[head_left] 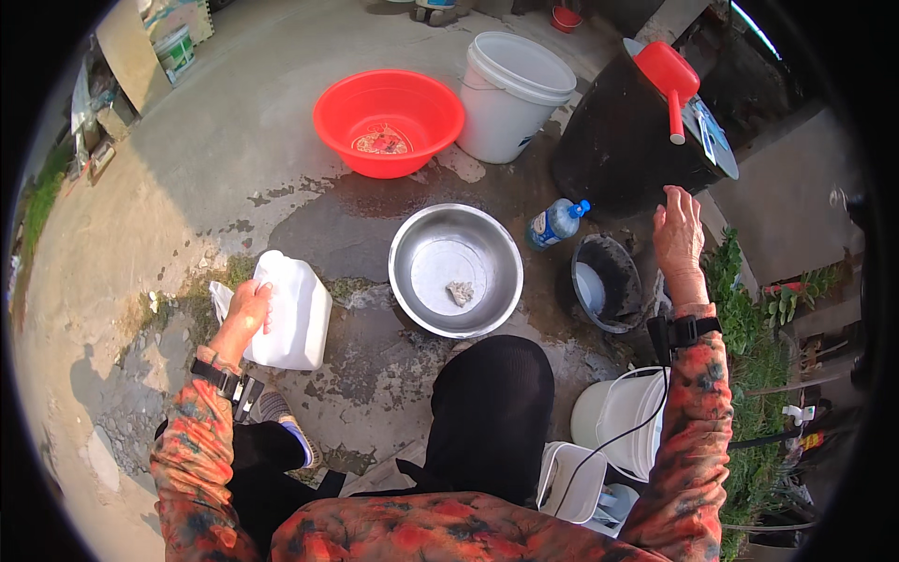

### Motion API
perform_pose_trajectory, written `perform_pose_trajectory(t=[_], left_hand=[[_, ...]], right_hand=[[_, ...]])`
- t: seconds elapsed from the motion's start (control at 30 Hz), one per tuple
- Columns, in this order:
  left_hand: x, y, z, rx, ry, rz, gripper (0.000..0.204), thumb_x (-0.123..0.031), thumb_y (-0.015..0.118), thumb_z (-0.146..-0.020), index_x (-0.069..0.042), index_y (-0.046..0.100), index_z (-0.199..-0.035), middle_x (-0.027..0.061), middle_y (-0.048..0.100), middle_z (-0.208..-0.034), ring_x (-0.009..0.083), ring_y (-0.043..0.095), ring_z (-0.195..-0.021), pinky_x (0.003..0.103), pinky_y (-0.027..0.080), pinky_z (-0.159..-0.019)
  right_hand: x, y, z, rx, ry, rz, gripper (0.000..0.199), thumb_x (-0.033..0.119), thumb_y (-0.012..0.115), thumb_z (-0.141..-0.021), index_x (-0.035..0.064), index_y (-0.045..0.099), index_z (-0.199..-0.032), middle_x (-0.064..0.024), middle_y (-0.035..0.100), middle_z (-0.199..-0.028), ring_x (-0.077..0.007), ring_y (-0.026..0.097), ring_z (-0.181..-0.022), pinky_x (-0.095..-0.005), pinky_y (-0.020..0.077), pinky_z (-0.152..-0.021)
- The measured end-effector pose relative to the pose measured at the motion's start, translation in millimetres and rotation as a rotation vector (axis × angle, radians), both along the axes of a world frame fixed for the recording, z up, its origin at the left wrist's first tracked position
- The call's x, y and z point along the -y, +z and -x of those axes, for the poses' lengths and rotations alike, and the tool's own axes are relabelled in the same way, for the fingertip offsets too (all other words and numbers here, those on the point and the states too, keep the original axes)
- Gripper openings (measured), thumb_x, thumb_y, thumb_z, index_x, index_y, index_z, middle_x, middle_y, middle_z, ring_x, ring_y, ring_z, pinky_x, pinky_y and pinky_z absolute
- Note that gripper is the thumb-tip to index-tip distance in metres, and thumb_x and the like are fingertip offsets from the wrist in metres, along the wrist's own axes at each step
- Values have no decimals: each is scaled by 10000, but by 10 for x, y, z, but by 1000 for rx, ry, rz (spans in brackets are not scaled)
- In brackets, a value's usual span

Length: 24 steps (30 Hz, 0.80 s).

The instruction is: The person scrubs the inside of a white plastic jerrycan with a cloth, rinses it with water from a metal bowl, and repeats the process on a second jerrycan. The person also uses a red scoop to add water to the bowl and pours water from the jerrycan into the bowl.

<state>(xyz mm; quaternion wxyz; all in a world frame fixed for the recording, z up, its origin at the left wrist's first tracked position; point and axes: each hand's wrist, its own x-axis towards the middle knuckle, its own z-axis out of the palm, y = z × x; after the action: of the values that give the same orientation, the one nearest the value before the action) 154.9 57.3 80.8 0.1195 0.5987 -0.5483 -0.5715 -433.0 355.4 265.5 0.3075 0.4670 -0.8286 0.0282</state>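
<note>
While the left hand [247, 311] grips a white plastic jug [300, 318] left of centre in the frame, the right hand [680, 239] stretches out at right, fingers extended and slightly spread, near the black barrel [601, 136] bearing a red scoop [667, 70] at upper right; a steel basin [433, 267] with a pale lump [460, 294] inside sits mid-frame; above it, a red basin [389, 166] stands beside a white bucket [506, 117].

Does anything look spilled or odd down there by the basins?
Possibly a spill: dark, wet-looking patches mark the concrete between the red basin and metal basin, unlike the paler ground farther out. No damage shows on the white jug in the left hand.
</note>
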Motion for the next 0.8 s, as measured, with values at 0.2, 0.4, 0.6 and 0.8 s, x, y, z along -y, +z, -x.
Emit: perform_pose_trajectory(t=[0.2, 0.4, 0.6, 0.8], left_hand=[[9, -12, -46, 59, 37, 24, 240, -251, 547, -1028, -13, 579, -1030, 48, 532, -727, 157, 500, -503, 339, 442, -402], [40, 18, 20, 87, 46, 28, 251, -242, 546, -1033, 6, 582, -1034, 58, 551, -742, 166, 532, -527, 348, 464, -421], [23, 109, 132, 106, 17, 57, 234, -212, 505, -1053, -3, 546, -954, 42, 527, -705, 152, 506, -503, 332, 445, -417], [30, 62, 110, 107, -16, 110, 292, -241, 513, -1036, 30, 598, -973, 73, 570, -717, 177, 554, -486, 353, 475, -424]], right_hand=[[683, 404, 1025, 26, -303, 24, 395, 210, 632, -971, 42, 495, -1302, -179, 533, -1323, -433, 528, -1230, -544, 527, -946], [1073, 55, 1986, 266, -299, 187, 495, 271, 658, -963, 46, 440, -1347, -268, 501, -1363, -543, 542, -1211, -599, 490, -979], [1278, -9, 2674, 140, -435, 162, 525, 303, 642, -977, -26, 436, -1331, -321, 548, -1318, -507, 579, -1198, -566, 506, -974], [1414, -18, 2905, 404, -385, 219, 409, 280, 562, -1014, -110, 536, -1135, -324, 696, -976, -499, 685, -926, -551, 559, -805]])
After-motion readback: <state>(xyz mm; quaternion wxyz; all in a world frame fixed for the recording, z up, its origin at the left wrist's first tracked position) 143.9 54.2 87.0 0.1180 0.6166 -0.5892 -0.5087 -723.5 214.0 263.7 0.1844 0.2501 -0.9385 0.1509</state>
